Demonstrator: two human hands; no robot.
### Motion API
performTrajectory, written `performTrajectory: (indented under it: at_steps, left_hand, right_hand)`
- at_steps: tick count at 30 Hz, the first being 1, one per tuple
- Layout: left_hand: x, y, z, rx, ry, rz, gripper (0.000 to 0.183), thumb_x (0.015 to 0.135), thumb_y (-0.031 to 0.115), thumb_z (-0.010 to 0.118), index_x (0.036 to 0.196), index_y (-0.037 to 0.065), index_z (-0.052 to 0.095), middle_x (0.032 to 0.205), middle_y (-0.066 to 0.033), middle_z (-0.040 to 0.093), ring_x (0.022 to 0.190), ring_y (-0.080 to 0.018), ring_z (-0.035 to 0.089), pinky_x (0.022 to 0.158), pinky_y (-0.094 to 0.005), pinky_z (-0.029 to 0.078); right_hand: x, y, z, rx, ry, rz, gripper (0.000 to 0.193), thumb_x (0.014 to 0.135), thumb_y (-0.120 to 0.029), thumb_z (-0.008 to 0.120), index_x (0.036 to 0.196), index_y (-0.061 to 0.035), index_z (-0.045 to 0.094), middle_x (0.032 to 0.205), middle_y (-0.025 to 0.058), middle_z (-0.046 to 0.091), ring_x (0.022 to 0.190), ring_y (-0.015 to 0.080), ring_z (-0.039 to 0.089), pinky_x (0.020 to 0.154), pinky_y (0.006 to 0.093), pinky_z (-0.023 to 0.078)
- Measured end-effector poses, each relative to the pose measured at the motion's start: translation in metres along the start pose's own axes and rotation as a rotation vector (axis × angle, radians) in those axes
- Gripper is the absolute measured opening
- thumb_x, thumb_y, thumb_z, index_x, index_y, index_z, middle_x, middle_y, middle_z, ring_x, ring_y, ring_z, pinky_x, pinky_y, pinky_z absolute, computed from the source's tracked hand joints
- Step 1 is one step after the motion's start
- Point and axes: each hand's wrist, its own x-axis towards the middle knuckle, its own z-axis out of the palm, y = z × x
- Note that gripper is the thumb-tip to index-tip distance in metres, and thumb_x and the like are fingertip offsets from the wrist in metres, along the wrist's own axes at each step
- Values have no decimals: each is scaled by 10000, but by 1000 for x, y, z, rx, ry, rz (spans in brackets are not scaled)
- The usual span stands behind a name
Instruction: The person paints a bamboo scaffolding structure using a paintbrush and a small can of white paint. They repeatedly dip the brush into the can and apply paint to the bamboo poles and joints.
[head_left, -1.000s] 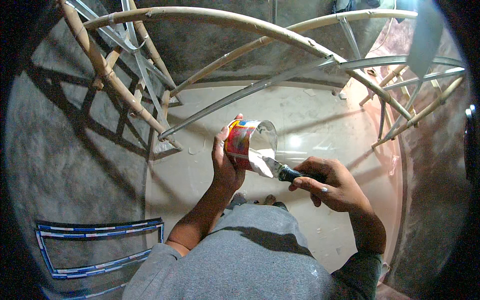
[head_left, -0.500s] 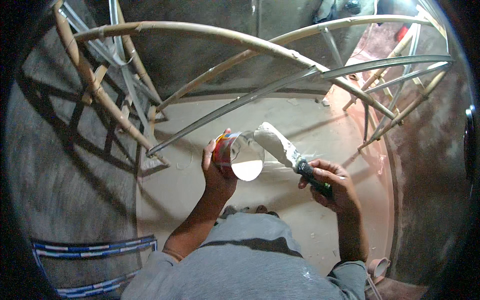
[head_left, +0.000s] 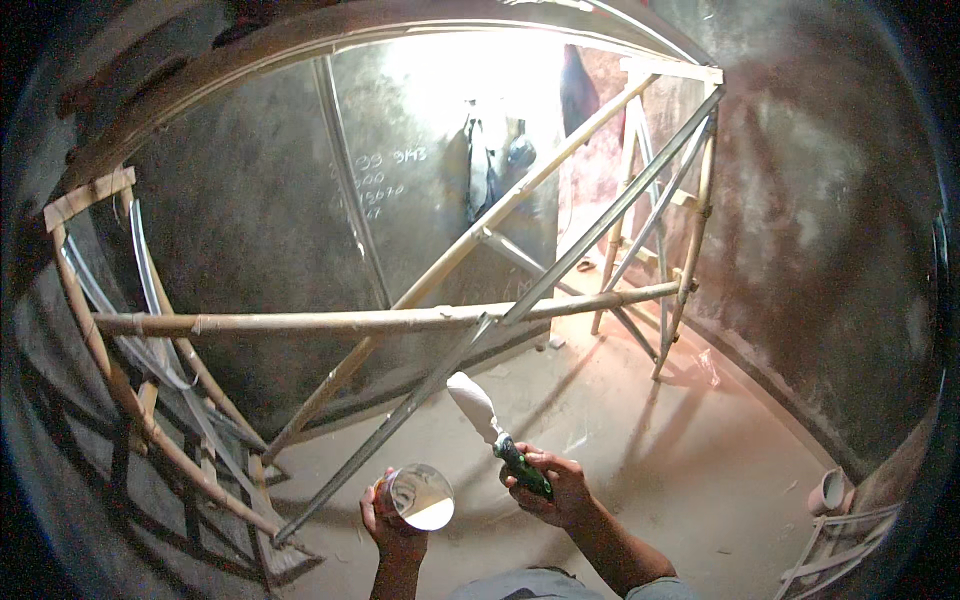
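My left hand (head_left: 396,532) is wrapped round an open metal tin (head_left: 418,490) with a colourful outside. White material lies low on one side of the tipped tin, and its inner wall is shiny. In my right hand (head_left: 556,488) is a small trowel (head_left: 473,401), gripped by its dark green and black handle. The trowel's blade is coated white and points up and to the left. Tin and trowel are held apart, above the pale floor (head_left: 640,480).
A scaffold of bamboo poles (head_left: 300,322) and metal bars (head_left: 600,232) spans the space ahead, with bright light behind it. Dark clothing (head_left: 480,160) hangs at the far wall (head_left: 250,190). A pinkish bucket (head_left: 832,493) stands at the right.
My view has tilted up and turned, showing more of the scaffold and far wall. Both hands now appear lower in the picture, still holding the tin and the trowel.
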Motion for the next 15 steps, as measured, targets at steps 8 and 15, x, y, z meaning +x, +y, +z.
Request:
performTrajectory:
  at_steps: [8,15]
  left_hand:
    - [20,0,6,-108,-4,-65,411,989,368,462,1185,28,586,1155,-134,626,1077,-298,610,956,-498,505]
    - [37,-60,56,-73,-62,-223,525,952,470,446,1262,63,563,1157,-89,646,1094,-292,620,948,-486,507]
  right_hand:
    - [3,-44,15,45,113,-304,411,920,-283,555,1255,-46,522,876,131,612,447,130,461,359,238,364]
    - [-3,-147,-23,-147,219,-697,475,975,-360,567,1297,-14,514,933,82,613,527,112,494,413,222,399]
